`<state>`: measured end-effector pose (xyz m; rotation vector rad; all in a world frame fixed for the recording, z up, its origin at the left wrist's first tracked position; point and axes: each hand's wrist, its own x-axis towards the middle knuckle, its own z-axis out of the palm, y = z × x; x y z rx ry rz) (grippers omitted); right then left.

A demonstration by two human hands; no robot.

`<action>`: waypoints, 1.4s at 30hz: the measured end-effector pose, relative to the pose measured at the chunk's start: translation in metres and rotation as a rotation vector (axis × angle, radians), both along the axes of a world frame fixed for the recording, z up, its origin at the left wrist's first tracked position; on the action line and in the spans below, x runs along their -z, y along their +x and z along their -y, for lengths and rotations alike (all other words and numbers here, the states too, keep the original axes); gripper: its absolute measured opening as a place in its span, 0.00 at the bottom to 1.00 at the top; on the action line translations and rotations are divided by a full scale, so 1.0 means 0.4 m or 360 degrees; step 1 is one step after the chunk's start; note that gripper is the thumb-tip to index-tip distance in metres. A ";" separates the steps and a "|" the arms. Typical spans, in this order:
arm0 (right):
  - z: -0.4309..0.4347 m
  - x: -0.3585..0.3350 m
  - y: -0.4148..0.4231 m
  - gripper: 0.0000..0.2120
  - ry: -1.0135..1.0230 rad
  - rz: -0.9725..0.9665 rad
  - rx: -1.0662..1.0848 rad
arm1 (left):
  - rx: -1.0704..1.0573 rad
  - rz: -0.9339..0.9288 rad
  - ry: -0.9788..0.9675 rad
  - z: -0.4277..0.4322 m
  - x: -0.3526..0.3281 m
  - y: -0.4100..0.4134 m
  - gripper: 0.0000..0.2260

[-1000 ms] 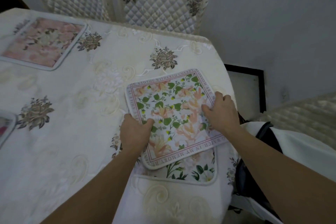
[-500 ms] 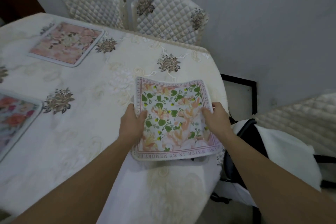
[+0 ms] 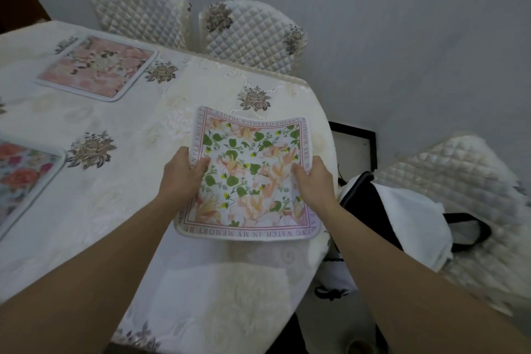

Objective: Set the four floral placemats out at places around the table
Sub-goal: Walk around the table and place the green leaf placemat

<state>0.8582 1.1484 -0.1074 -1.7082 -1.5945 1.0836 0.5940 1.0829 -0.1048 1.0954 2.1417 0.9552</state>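
Square, thin, pliable placemat (image 3: 248, 174) with rounded corners, printed with green leaves and peach blossoms inside a pink-lined border, held over the table (image 3: 120, 181) near its 3 o'clock edge; its far edge bows upward, so the sheet is not flat. The left hand (image 3: 184, 174) clamps the mat's 9 o'clock edge, thumb on top and fingers beneath; the right hand (image 3: 314, 181) clamps the 3 o'clock edge likewise. Border lettering partly legible: "THE WITHERED CHERRY" along the far side, "WATCH IN MY MEMORY" along the near side (inverted to the viewer). The tablecloth is glossy cream damask with embroidered brown rosettes. A pink floral mat (image 3: 97, 67) lies flat at 11 o'clock; a red-flowered mat (image 3: 26, 178) lies at 9 o'clock. Quilted chair covers (image 3: 250, 34) stand beyond the table.
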 end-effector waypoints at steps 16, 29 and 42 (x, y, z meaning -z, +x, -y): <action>-0.501 0.166 -0.138 0.10 -0.0072 -0.0051 0.0042 | 0.0013 -0.0041 -0.0087 -0.514 0.133 -0.144 0.08; -0.737 0.220 -0.358 0.13 0.0028 -0.0041 0.0105 | 0.0114 -0.0141 -0.0096 -0.797 0.138 -0.362 0.11; -0.793 0.245 -0.417 0.20 -0.0122 0.0380 0.0095 | 0.0088 -0.0367 -0.0279 -0.892 0.208 -0.432 0.11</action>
